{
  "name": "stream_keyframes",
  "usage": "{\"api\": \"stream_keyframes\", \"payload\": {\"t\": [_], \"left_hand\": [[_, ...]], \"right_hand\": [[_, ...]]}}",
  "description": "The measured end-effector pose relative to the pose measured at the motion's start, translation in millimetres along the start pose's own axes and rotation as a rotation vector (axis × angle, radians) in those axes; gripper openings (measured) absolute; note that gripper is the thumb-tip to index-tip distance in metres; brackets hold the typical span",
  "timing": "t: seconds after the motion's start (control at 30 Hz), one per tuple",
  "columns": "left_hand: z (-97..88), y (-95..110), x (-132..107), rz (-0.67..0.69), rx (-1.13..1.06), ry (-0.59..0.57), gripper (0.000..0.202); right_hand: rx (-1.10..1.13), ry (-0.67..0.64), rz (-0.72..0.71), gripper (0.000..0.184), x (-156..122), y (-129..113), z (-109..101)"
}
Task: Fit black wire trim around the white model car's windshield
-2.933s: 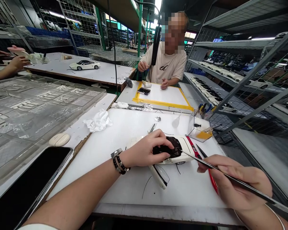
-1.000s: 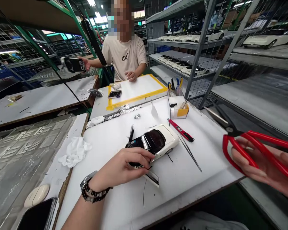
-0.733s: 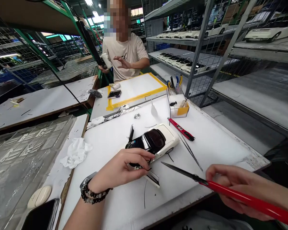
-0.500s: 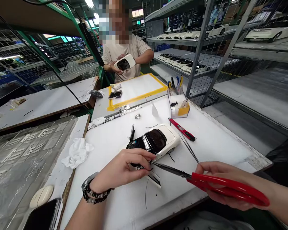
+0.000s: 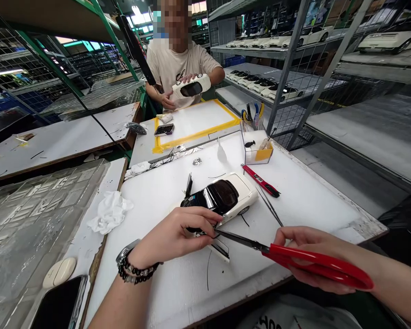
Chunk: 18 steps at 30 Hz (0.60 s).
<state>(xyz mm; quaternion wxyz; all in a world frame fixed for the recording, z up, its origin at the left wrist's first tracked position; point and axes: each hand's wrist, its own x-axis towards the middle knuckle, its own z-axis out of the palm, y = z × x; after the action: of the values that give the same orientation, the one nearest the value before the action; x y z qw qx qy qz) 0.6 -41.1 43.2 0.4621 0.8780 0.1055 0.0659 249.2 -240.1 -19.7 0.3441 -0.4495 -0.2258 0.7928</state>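
From the head view, the left hand (image 5: 178, 235) curls over the near end of a white model car (image 5: 222, 197) with a dark roof, fingers pinched closed against its body where a loose door panel (image 5: 221, 249) hangs beside it. The car sits on the white desk (image 5: 301, 201), roughly in the middle, its tail pointing away from the person. The right hand (image 5: 311, 256) is closed around the red handles of a pair of scissors (image 5: 294, 260), whose dark blades reach leftward and meet the car just by the left hand's fingertips. Beside the car lie a red utility knife (image 5: 260, 181) and thin tweezers (image 5: 270, 206), close together. Further back stands a clear box (image 5: 258, 153) with an orange piece in it. A crumpled white cloth (image 5: 109, 212) rests at the desk's left edge, near a phone (image 5: 56, 308) and a small white case (image 5: 59, 272). Across the desk, another person's hands hold a second white model car (image 5: 192, 85) above a yellow-taped board (image 5: 192, 123).
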Motion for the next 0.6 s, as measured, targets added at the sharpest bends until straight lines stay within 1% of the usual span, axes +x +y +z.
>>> {"api": "stream_keyframes", "payload": {"t": [0.1,0.17,0.47,0.6], "left_hand": [[-0.1,0.3,0.2,0.004,0.002,0.0,0.006],[-0.5,1.2,0.5,0.011,0.002,0.0,0.006],[-0.9,1.7,0.1,-0.004,0.005,-0.005,0.007],[-0.4,1.2,0.4,-0.022,0.006,-0.008,0.006]], "right_hand": [[0.042,-0.055,0.047,0.024,-4.5,-12.7,8.0],[0.046,-0.045,0.047,0.023,-5.9,-16.3,10.3],[0.048,-0.069,0.015,0.017,-5.6,-12.4,7.9],[0.009,-0.07,0.002,0.022,-7.4,-14.4,10.8]]}}
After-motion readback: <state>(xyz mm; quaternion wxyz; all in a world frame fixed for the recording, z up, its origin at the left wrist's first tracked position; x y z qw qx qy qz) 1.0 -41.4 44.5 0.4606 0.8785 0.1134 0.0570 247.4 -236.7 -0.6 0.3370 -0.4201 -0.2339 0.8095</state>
